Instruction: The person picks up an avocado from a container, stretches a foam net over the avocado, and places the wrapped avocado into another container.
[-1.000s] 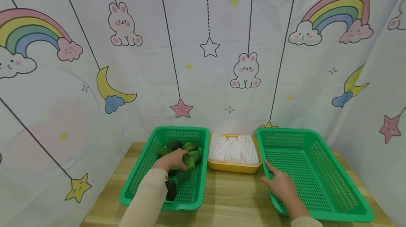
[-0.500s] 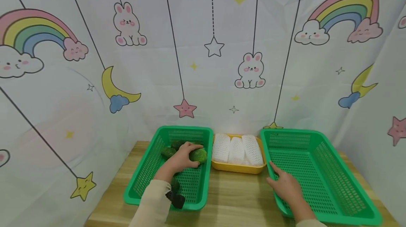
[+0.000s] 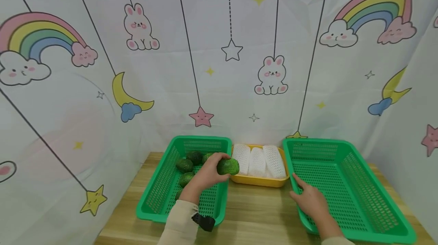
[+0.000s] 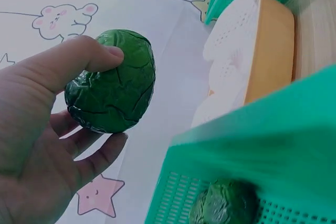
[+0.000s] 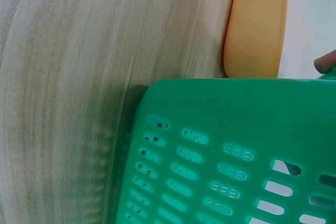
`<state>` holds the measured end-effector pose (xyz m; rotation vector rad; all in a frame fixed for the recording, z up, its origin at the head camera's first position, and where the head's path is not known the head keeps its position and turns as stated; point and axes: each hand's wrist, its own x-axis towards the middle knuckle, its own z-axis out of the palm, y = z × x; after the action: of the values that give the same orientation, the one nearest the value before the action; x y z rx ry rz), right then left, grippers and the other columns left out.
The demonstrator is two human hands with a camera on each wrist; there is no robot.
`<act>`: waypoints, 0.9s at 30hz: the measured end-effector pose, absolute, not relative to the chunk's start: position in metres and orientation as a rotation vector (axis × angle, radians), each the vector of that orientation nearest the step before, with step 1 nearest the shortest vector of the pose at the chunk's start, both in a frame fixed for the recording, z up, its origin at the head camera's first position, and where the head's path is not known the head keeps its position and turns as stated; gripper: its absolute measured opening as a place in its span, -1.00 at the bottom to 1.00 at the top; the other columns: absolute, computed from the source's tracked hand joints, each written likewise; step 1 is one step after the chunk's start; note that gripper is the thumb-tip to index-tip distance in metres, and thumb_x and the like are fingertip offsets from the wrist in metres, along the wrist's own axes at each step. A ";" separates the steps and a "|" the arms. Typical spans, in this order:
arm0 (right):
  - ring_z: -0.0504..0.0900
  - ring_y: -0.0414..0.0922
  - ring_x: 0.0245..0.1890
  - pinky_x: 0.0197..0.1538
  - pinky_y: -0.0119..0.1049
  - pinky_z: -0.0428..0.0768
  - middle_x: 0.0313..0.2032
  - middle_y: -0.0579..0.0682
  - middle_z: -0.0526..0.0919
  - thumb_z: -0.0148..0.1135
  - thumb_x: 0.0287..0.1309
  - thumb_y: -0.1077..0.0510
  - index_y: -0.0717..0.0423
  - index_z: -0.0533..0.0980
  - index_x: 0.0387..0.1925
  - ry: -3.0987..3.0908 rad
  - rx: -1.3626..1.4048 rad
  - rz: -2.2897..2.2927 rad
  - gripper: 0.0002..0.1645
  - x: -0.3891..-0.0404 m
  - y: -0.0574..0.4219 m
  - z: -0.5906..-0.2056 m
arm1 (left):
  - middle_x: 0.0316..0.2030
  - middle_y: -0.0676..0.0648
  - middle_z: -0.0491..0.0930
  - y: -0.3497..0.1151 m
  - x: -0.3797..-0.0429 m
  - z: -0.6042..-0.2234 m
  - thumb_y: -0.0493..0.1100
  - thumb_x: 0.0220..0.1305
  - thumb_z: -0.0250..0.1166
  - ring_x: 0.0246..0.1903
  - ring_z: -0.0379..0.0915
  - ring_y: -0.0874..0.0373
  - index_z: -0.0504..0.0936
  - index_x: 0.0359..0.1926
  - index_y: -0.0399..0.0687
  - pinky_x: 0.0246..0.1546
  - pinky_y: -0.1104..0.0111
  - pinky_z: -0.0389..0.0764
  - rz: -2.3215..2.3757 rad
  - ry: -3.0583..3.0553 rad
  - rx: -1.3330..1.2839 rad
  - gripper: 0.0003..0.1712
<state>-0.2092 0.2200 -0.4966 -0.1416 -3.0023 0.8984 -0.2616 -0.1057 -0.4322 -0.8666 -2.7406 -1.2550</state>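
Pinched between the thumb and fingers of my left hand [image 3: 208, 172] is a green, wrinkled avocado [image 3: 230, 166]. It is up over the right rim of the left green basket [image 3: 150, 195]. The left wrist view shows the thumb across the top of this avocado [image 4: 118, 95] and fingertips beneath it. Several darker avocados [image 3: 184, 165] lie in that basket, partly hidden by my hand and forearm. My right hand [image 3: 309, 198] rests at the left rim of the right green basket [image 3: 345, 199], index finger extended. Only a fingertip [image 5: 326, 62] shows over the rim in the right wrist view.
Between the baskets stands a yellow tray [image 3: 260, 181] holding several white foam net sleeves [image 3: 256, 161]. All the containers sit on a wooden table [image 3: 256, 214]. Behind them hangs a white curtain [image 3: 164, 73] printed with rabbits, stars and rainbows.
My left hand has lifted the avocado out from among the others and moved it right, to above the basket's right rim. My right hand stays at its basket's rim. The view has shifted slightly.
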 end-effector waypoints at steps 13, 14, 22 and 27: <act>0.45 -0.06 -0.53 -0.54 -0.25 0.34 0.06 0.27 0.49 0.16 0.11 -0.09 0.00 0.16 0.37 -3.002 -0.131 0.902 -0.19 -0.209 0.221 -0.497 | 0.13 -0.06 0.37 -0.077 -0.248 -0.440 -0.12 0.15 0.34 0.04 0.33 0.03 0.41 0.19 -0.01 -0.12 0.17 0.46 -1.316 -2.697 -0.888 -0.43; 0.50 -0.03 -0.45 -0.51 -0.24 0.37 0.14 0.27 0.42 0.16 0.11 -0.09 0.01 0.16 0.37 -3.000 -0.126 0.900 -0.19 -0.209 0.222 -0.498 | 0.13 -0.05 0.37 -0.074 -0.247 -0.442 -0.11 0.15 0.34 0.02 0.34 0.04 0.42 0.19 -0.01 -0.14 0.19 0.47 -1.315 -2.690 -0.892 -0.43; 0.53 0.18 -0.12 -0.29 -0.05 0.50 0.13 0.26 0.44 0.16 0.12 -0.08 0.04 0.18 0.35 -2.988 -0.106 0.900 -0.21 -0.209 0.223 -0.500 | 0.11 -0.06 0.37 -0.053 -0.238 -0.456 -0.12 0.15 0.34 -0.02 0.37 0.06 0.43 0.18 0.00 -0.17 0.25 0.51 -1.401 -2.681 -0.875 -0.45; 0.56 0.07 -0.24 -0.35 -0.12 0.47 0.13 0.26 0.43 0.15 0.11 -0.08 0.04 0.18 0.35 -2.989 -0.107 0.907 -0.20 -0.210 0.223 -0.499 | 0.10 -0.05 0.38 -0.044 -0.236 -0.458 -0.12 0.15 0.35 0.01 0.36 0.07 0.44 0.17 0.03 -0.14 0.31 0.49 -1.402 -2.696 -0.852 -0.45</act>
<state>-0.2099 0.2231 -0.4987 -0.1074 -2.9887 0.9073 -0.2357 -0.0441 -0.4581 -0.8524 -2.6956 -1.4016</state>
